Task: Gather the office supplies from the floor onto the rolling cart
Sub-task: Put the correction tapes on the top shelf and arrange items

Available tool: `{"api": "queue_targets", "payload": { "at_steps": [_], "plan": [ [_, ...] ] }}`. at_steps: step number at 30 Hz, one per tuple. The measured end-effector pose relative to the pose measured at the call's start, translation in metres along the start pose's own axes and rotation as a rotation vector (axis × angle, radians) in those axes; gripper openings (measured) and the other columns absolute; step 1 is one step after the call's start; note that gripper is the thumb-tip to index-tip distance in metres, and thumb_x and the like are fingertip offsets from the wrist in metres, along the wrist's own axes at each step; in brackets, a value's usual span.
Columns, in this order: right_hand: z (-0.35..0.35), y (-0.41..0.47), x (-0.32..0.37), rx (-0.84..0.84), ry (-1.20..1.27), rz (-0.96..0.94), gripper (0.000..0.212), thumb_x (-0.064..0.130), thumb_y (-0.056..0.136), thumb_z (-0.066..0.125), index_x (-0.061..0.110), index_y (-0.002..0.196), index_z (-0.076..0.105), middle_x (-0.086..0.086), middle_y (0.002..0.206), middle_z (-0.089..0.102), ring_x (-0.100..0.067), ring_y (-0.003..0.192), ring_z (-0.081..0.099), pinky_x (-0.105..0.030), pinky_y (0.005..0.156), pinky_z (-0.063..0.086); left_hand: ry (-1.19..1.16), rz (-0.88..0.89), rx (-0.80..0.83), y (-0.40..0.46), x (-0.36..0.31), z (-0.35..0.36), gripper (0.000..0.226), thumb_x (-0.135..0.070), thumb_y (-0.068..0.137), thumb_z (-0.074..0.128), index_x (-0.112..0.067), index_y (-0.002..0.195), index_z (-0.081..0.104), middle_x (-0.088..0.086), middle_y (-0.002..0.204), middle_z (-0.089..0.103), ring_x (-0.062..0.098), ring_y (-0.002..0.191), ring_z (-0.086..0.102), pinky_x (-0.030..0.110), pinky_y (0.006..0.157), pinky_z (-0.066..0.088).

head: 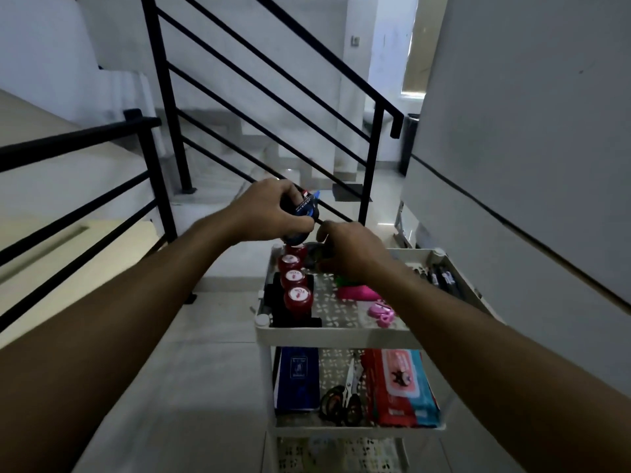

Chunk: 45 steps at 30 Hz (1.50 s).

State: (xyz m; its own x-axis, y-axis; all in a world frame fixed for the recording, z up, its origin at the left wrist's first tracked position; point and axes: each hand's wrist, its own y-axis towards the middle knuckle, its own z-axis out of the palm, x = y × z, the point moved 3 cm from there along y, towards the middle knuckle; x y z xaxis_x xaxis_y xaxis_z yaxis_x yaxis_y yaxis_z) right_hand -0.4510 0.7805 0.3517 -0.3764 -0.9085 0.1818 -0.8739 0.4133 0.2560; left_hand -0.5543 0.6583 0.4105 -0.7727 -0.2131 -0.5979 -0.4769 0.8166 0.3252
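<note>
A white rolling cart (327, 331) stands in front of me on the tiled floor. My left hand (273, 208) grips a dark blue and black labelled item (305, 213) above the far left corner of the top tray. My right hand (345, 249) is curled over a dark object at the back of the top tray; what it holds is mostly hidden. A row of red-capped bottles (294, 279) stands along the tray's left side, with pink items (358, 292) in the middle and pens (438, 276) on the right.
The middle shelf holds a blue box (297, 377), scissors (348, 394) and a red and blue packet (401, 387). A black stair railing (164, 107) runs to the left and behind the cart. A grey wall (529, 131) stands close on the right.
</note>
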Motion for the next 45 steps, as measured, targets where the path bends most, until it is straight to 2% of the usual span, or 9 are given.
{"api": "queue_targets", "payload": {
  "at_steps": [6,17,21,24,29,32,37,41,45],
  "plan": [
    [0.010,0.004,-0.002,0.094,0.096,0.024,0.034,0.032,0.079,0.074,0.026,0.109,0.059,0.000,0.106,0.066,-0.017,0.095,0.062,-0.040,0.084,0.055,-0.124,-0.053,0.038,0.001,0.023,0.002,0.032,-0.030,0.070,0.077,-0.019,0.094,0.059,0.000,0.096,0.066,0.014,0.084,0.066,0.026,0.063,0.053],
    [-0.037,-0.070,0.010,0.491,0.109,0.023,0.054,0.060,0.073,0.070,0.024,0.112,0.058,0.003,0.106,0.062,-0.014,0.094,0.059,-0.036,0.084,0.053,-0.179,0.099,0.128,-0.001,-0.036,0.002,0.024,-0.030,0.077,0.074,-0.022,0.094,0.059,0.000,0.098,0.067,0.011,0.090,0.066,0.027,0.070,0.058],
    [-0.067,-0.060,-0.005,0.410,0.603,0.189,0.052,0.021,0.080,0.074,0.019,0.126,0.049,-0.007,0.110,0.065,-0.022,0.091,0.068,-0.033,0.077,0.059,-0.202,0.106,0.203,-0.007,-0.048,0.006,0.024,-0.028,0.078,0.074,-0.020,0.094,0.059,0.004,0.096,0.068,0.017,0.087,0.068,0.036,0.071,0.060],
    [-0.079,-0.054,-0.006,0.277,1.011,0.180,0.062,-0.012,0.080,0.064,0.016,0.132,0.043,-0.015,0.118,0.061,-0.028,0.099,0.069,-0.040,0.084,0.058,-0.234,0.094,0.267,-0.012,-0.054,0.014,0.027,-0.025,0.078,0.073,-0.015,0.098,0.058,0.007,0.090,0.069,0.017,0.078,0.070,0.035,0.070,0.060],
    [-0.068,-0.052,-0.012,0.211,1.261,0.151,0.076,-0.026,0.077,0.055,0.023,0.134,0.042,-0.025,0.122,0.054,-0.039,0.098,0.068,-0.047,0.086,0.056,-0.287,0.051,0.275,-0.012,-0.059,0.021,0.028,-0.029,0.080,0.072,-0.012,0.099,0.061,0.010,0.094,0.068,0.026,0.084,0.070,0.045,0.074,0.058],
    [-0.058,-0.054,-0.024,0.151,1.224,0.165,0.052,-0.020,0.080,0.058,0.011,0.122,0.049,-0.030,0.115,0.059,-0.042,0.099,0.066,-0.049,0.088,0.055,-0.282,0.026,0.308,-0.013,-0.059,0.028,0.026,-0.029,0.081,0.070,-0.011,0.098,0.063,0.015,0.101,0.067,0.028,0.086,0.068,0.044,0.075,0.057],
    [-0.049,-0.065,-0.036,0.102,0.977,0.063,0.026,-0.009,0.079,0.069,-0.003,0.098,0.052,-0.011,0.089,0.069,-0.015,0.078,0.071,-0.020,0.066,0.055,-0.213,0.010,0.457,-0.024,-0.052,0.033,0.023,-0.027,0.081,0.070,-0.012,0.099,0.066,0.000,0.090,0.069,0.004,0.077,0.063,0.025,0.068,0.049],
    [-0.036,-0.078,-0.040,0.119,0.811,0.026,0.028,0.003,0.075,0.077,-0.007,0.091,0.056,-0.005,0.087,0.072,-0.013,0.080,0.070,-0.023,0.067,0.055,-0.056,0.065,0.520,-0.026,-0.049,0.037,0.024,-0.031,0.077,0.074,-0.022,0.098,0.065,-0.005,0.098,0.068,0.007,0.094,0.064,0.029,0.082,0.052],
    [-0.024,-0.082,-0.043,0.128,0.558,0.035,0.028,0.016,0.070,0.083,0.004,0.085,0.063,-0.005,0.082,0.071,-0.013,0.077,0.068,-0.031,0.070,0.058,0.000,0.111,0.512,-0.022,-0.053,0.039,0.033,-0.033,0.076,0.075,-0.024,0.105,0.063,-0.007,0.098,0.067,0.007,0.087,0.066,0.029,0.078,0.055]
  ]
}}
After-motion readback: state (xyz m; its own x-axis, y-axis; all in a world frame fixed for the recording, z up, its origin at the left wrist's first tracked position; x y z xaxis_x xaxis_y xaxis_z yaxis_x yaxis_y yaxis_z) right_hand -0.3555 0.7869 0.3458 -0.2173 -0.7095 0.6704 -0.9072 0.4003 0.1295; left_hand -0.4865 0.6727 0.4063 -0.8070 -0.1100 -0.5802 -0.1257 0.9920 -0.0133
